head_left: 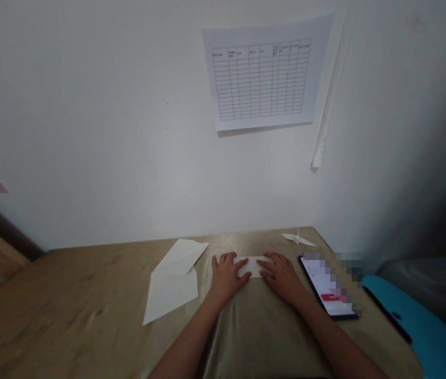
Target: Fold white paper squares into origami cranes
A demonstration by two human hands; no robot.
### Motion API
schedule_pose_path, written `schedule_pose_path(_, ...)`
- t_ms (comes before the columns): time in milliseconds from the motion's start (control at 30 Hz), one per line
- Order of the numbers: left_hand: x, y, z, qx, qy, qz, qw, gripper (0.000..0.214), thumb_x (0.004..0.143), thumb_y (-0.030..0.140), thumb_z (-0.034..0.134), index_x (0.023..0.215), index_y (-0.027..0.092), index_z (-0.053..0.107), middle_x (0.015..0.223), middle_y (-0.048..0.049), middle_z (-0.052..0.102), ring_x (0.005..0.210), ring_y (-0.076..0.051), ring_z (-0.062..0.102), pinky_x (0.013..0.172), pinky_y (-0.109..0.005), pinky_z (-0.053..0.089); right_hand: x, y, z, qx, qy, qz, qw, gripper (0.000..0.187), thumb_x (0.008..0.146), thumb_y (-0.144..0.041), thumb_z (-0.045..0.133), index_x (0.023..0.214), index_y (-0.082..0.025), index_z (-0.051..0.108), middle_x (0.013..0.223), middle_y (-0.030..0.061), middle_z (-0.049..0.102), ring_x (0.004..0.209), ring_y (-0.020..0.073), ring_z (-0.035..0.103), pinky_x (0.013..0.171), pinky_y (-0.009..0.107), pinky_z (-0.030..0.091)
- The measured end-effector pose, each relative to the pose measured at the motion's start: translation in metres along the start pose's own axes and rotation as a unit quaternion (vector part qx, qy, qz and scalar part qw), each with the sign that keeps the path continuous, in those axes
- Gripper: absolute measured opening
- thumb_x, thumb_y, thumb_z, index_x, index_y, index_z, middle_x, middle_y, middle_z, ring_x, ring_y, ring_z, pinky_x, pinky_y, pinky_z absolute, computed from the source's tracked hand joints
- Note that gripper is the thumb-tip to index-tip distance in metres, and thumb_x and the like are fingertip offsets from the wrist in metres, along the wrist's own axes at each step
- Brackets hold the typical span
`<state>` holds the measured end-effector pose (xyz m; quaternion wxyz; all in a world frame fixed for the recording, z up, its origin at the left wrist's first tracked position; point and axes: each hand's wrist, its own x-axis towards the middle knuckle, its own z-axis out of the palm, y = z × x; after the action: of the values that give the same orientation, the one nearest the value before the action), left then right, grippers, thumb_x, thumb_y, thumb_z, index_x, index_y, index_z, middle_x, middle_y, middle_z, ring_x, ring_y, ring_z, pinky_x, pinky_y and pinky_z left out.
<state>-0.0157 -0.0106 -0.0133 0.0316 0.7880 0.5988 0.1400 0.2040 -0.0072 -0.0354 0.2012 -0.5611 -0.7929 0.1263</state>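
A small white strip of paper [254, 269], possibly folded, lies flat on the brown covered table [100, 305] in front of me. My left hand [228, 272] rests on its left end, fingers spread. Over the right end lies my right hand [281, 271], its fingers also spread and pressing down. Only the middle of the strip shows between the two hands. To the left of my left hand are white sheets of paper [171, 292], overlapping, the lower one with faint lines. Behind my right hand sits a small folded paper bird [297, 239].
A phone [327, 289] with a lit screen, partly blurred, lies right of my right forearm. Beyond the table's right edge is a turquoise object [420, 326]. A printed table sheet [262, 79] hangs on the white wall [108, 131] behind.
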Motion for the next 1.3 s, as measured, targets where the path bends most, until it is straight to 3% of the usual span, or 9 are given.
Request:
schedule_pose_path(233, 0.005, -0.013, -0.011, -0.024, -0.057, 0.010, 0.998, 0.042, 0.086, 0.056, 0.066, 0.127, 0.046, 0.065, 0.142, -0.0028, 0.056, 0.135, -0.033, 0.042, 0.114, -0.069, 0.016, -0.001, 0.000, -0.003, 0.002, -0.003, 0.003, 1.000, 0.041, 0.094, -0.039, 0.052, 0.134, -0.034, 0.062, 0.145, 0.0057, 0.053, 0.137, 0.0267, 0.041, 0.117, 0.046, 0.027)
schedule_pose_path(600, 0.005, -0.014, -0.011, -0.031, -0.049, 0.014, 0.998, 0.040, 0.086, 0.055, 0.066, 0.124, 0.045, 0.067, 0.138, -0.0034, 0.059, 0.134, -0.033, 0.044, 0.114, -0.070, 0.014, -0.001, -0.001, -0.005, -0.002, -0.003, 0.002, 1.000, 0.040, 0.095, -0.039, 0.051, 0.134, -0.036, 0.062, 0.141, 0.0064, 0.054, 0.135, 0.0268, 0.042, 0.115, 0.045, 0.029)
schedule_pose_path(867, 0.007, -0.015, -0.014, -0.025, -0.075, 0.014, 0.997, 0.041, 0.087, 0.055, 0.065, 0.127, 0.045, 0.065, 0.142, -0.0039, 0.056, 0.136, -0.033, 0.042, 0.115, -0.068, 0.014, -0.001, 0.000, -0.004, -0.014, 0.001, -0.008, 1.000, 0.041, 0.096, -0.040, 0.050, 0.135, -0.035, 0.060, 0.142, 0.0069, 0.054, 0.134, 0.0272, 0.043, 0.115, 0.046, 0.030)
schedule_pose_path(1067, 0.006, -0.016, -0.011, -0.029, -0.058, 0.020, 0.998, 0.039, 0.087, 0.054, 0.066, 0.125, 0.045, 0.066, 0.139, -0.0039, 0.057, 0.134, -0.033, 0.043, 0.114, -0.068, 0.015, 0.000, 0.003, -0.002, -0.003, 0.002, 0.000, 1.000, 0.042, 0.095, -0.040, 0.051, 0.135, -0.033, 0.061, 0.142, 0.0082, 0.054, 0.135, 0.0279, 0.043, 0.115, 0.046, 0.030)
schedule_pose_path(1300, 0.003, -0.015, -0.013, -0.064, -0.066, 0.040, 0.995, 0.036, 0.084, 0.053, 0.071, 0.119, 0.046, 0.070, 0.130, -0.0019, 0.061, 0.130, -0.030, 0.045, 0.115, -0.065, 0.017, 0.002, 0.011, -0.001, 0.007, 0.001, 0.001, 1.000, 0.048, 0.090, -0.017, 0.045, 0.134, -0.029, 0.062, 0.147, 0.0067, 0.051, 0.141, 0.0251, 0.038, 0.118, 0.045, 0.029)
